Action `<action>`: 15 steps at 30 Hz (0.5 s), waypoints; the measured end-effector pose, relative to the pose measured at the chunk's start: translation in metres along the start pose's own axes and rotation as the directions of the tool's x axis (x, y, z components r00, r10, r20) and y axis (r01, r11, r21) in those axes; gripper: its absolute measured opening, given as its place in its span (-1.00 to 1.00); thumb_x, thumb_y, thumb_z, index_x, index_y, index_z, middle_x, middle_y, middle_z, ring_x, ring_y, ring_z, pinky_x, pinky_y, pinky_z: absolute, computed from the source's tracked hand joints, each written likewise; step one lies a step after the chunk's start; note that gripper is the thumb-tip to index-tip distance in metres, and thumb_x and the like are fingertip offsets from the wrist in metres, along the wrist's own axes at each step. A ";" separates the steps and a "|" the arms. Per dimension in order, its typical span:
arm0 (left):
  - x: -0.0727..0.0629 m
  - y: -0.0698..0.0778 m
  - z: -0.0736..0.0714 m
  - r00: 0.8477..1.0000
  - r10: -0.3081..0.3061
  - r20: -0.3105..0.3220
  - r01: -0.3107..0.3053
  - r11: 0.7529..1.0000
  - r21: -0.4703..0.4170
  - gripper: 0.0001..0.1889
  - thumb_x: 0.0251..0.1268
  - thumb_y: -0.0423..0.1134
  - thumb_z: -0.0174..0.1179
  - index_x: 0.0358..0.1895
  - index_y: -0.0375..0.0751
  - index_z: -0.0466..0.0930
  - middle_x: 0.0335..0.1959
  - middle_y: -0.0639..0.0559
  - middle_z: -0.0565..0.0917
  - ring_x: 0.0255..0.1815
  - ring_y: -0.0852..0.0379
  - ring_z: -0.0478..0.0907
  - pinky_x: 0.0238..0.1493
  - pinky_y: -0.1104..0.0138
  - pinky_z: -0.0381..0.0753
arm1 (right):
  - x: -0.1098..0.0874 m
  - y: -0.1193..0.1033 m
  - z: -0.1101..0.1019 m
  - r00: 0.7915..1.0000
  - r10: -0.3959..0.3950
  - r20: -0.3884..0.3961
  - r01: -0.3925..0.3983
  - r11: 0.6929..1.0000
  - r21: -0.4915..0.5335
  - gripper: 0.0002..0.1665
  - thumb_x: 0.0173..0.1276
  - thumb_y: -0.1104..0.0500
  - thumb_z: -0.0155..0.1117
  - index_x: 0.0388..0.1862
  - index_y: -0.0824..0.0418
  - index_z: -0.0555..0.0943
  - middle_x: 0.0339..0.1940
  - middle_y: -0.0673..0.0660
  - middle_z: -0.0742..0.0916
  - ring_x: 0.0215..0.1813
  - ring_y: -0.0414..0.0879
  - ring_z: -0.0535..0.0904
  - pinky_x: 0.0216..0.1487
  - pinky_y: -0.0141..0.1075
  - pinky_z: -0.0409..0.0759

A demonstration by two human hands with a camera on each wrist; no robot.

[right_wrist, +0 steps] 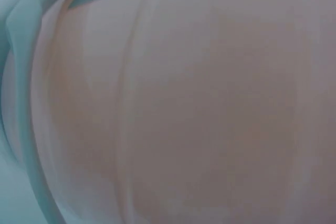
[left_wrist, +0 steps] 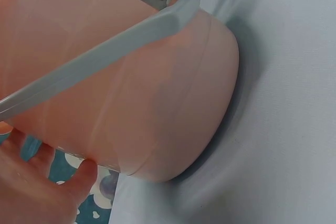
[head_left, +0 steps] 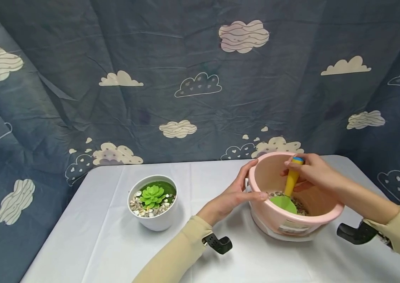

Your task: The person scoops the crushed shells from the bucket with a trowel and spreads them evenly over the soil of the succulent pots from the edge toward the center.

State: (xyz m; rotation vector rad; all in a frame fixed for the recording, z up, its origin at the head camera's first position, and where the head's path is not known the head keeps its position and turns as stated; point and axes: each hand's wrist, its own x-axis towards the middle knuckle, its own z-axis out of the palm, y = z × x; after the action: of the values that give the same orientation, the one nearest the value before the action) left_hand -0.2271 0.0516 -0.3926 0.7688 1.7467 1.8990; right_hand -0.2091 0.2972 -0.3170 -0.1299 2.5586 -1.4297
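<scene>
A pink bucket (head_left: 268,216) stands on the right part of the table with gravel (head_left: 301,208) at its bottom. My left hand (head_left: 226,200) holds it by its left side, thumb on the rim and fingers spread along the wall. In the left wrist view, fingertips touch the bucket's outside (left_wrist: 136,108) beyond its grey handle (left_wrist: 100,61). My right hand (head_left: 313,173) reaches in over the rim and grips the yellow handle of a toy shovel (head_left: 292,180). Its green blade rests at the gravel, partly hidden by the rim. Only bucket wall (right_wrist: 210,103) fills the right wrist view.
Left of the bucket stands a white pot (head_left: 157,224) with a green succulent (head_left: 152,196), pebbles and a patch of green. A white cloth (head_left: 115,251) covers the table. Behind it hangs a dark curtain (head_left: 157,51) with cloud prints.
</scene>
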 end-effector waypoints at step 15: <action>0.001 -0.001 -0.001 1.000 0.008 0.008 -0.008 1.000 0.014 -0.12 0.12 -0.13 0.34 0.45 0.56 0.07 0.40 0.63 0.09 0.53 0.21 -0.22 0.42 -0.05 -0.08 | -0.004 0.002 0.002 0.997 0.033 -0.074 -0.019 0.981 0.192 -0.38 0.58 -0.03 0.01 0.26 0.50 0.26 -0.16 0.04 0.76 -0.23 0.03 0.74 -0.27 -0.20 0.70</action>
State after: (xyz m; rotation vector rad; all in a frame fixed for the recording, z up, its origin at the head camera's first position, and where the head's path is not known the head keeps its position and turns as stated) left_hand -0.2285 0.0517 -0.3936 0.7891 1.7564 1.8882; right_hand -0.2048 0.2970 -0.3195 -0.0114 2.4544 -1.6919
